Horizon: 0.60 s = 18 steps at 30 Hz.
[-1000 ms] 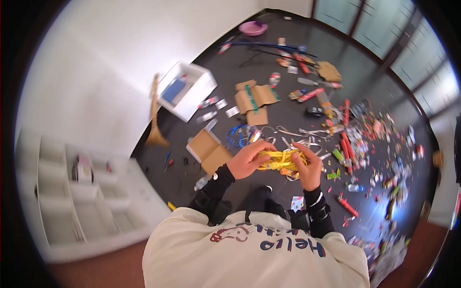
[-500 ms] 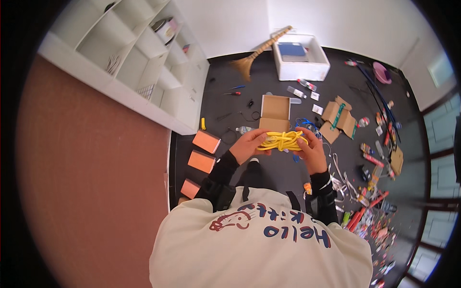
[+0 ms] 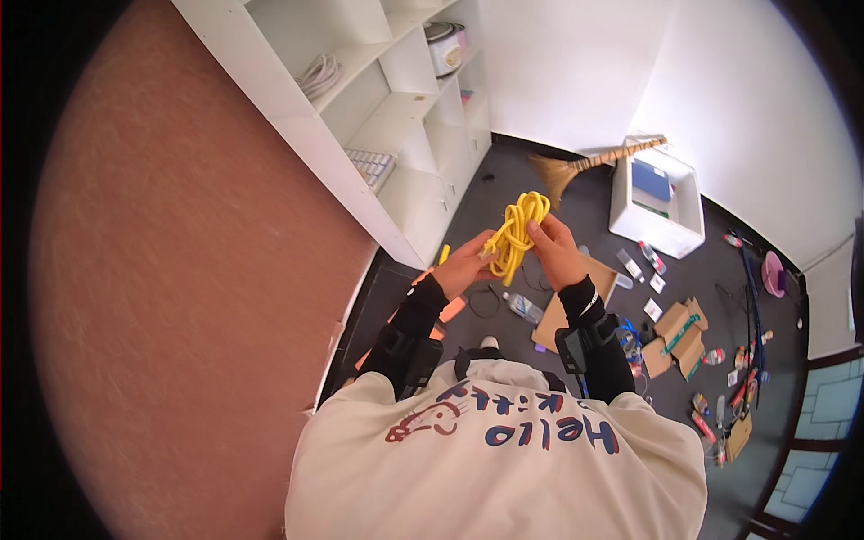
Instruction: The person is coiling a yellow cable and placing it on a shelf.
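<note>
A yellow cable (image 3: 519, 227), wound into a tied bundle, is held up in front of me between both hands. My left hand (image 3: 464, 268) is closed on the lower left end of the bundle. From the right, my right hand (image 3: 556, 255) grips it with the thumb lying along its side. The bundle stands tilted, its upper end leaning right. Below the hands, a clear plastic bottle (image 3: 523, 308) and an open cardboard box (image 3: 560, 317) lie on the dark floor, the box partly covered by my right arm.
A white shelf unit (image 3: 396, 117) at the upper left holds a rice cooker (image 3: 445, 49) and a coiled white cable (image 3: 319, 76). A straw broom (image 3: 576, 168) leans by a white foam box (image 3: 654, 223). Flattened cardboard (image 3: 677, 338) and scattered bottles lie to the right.
My hands have raised the yellow cable bundle and turned it from level to steeply tilted. The view has swung left, bringing the shelf unit closer.
</note>
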{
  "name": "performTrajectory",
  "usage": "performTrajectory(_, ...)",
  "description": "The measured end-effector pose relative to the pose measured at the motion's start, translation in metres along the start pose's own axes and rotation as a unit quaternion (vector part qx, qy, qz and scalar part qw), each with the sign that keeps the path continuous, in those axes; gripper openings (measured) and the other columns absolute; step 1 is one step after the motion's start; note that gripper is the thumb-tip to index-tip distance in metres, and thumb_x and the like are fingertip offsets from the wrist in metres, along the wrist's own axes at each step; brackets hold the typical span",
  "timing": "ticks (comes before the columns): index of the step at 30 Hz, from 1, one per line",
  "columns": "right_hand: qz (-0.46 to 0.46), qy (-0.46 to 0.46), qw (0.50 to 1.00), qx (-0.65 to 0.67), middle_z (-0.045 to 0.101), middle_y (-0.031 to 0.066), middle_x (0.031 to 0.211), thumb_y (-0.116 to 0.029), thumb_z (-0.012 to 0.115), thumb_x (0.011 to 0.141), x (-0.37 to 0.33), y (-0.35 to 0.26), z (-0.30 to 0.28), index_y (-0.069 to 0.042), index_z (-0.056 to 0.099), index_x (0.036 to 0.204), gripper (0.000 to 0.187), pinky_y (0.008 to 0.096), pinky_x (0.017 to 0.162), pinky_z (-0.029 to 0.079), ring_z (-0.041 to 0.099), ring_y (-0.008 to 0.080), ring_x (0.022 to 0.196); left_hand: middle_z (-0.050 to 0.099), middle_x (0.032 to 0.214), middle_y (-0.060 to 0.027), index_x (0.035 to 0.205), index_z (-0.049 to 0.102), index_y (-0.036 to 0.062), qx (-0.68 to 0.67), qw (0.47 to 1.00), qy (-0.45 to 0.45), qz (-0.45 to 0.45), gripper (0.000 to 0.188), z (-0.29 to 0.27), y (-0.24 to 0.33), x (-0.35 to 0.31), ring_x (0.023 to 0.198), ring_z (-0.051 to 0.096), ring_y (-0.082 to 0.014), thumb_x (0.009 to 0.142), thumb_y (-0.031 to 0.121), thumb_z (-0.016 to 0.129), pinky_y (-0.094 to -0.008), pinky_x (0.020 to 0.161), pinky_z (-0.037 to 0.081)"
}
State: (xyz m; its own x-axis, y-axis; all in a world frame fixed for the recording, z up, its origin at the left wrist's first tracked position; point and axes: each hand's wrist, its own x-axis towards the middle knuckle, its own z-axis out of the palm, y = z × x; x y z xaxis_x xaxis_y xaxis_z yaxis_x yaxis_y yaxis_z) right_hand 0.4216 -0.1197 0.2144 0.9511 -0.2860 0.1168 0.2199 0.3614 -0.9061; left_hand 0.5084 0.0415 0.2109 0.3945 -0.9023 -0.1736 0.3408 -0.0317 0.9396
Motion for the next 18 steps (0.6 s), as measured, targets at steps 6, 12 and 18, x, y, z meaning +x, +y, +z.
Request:
performTrajectory(6,0.062,0.004,0.998,-0.020,0.060,0.0034,0.091,-0.022,0.053,0.087,0.089,0.012,0.037,0.002,0.053,0.105,0.030,0.0239,0.076,0.044,0.056,0.0086,0.082,0.049,0.112,-0.0109,0.122,0.035,-0.0022,-0.041,0.999,0.029,-0.021,0.035,-0.075,0.038,0.023,0.102,0.053,-0.0198,0.088,0.009,0.040,-0.0345,0.089,0.044)
performTrajectory(12,0.110,-0.025,0.992,-0.064,0.061,0.0031,0.086,-0.027,0.053,0.087,0.165,0.028,0.044,0.003,0.058,0.099,0.032,0.0233,0.072,0.044,0.055,0.0077,0.077,0.051,0.112,-0.0141,0.119,0.036,-0.0025,-0.256,0.967,0.020,0.006,0.038,-0.122,0.061,0.036,0.101,0.054,-0.0275,0.086,0.015,0.036,-0.0434,0.089,0.043)
performTrajectory(18,0.131,-0.130,0.981,-0.060,0.061,0.0027,0.081,-0.030,0.052,0.087,0.254,0.047,0.064,0.003,0.060,0.093,0.035,0.0230,0.070,0.044,0.054,0.0074,0.074,0.050,0.112,-0.0139,0.119,0.037,0.0014,-0.263,0.958,0.104,0.054,0.043,-0.165,0.079,0.061,0.099,0.055,-0.0277,0.093,0.035,0.032,-0.0435,0.087,0.045)
